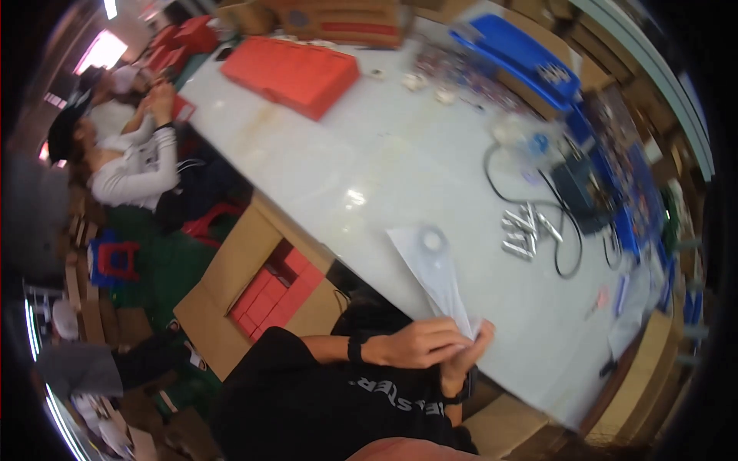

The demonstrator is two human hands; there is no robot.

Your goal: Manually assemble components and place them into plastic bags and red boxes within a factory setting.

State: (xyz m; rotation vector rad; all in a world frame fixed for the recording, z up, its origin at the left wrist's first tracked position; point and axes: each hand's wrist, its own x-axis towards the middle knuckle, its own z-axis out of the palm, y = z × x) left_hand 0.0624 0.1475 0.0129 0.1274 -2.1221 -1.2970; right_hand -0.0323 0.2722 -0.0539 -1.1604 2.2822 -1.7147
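Fingers of the left hand (419,343) curl together over the near end of a pale sheet (440,280), just below the centre of the frame; those of the right hand (465,357) meet them from the other side, apparently clamped on the same end, though blur hides the exact contact. Gripping that end with both hands likely steadies it while the wider part reaches over the white table (307,169). A round shape (433,240) shows at its far end, on or under it, I cannot tell. Right of centre, silver cylinders (520,250) lie bunched beside a black cable (581,250), probably for easy reach. At lower left, an open carton (219,284) stands beside the table edge, flaps spread, leaving its red boxes (269,296) accessible. A blue tray (507,46), upper right, seemingly keeps small parts (553,74) together.
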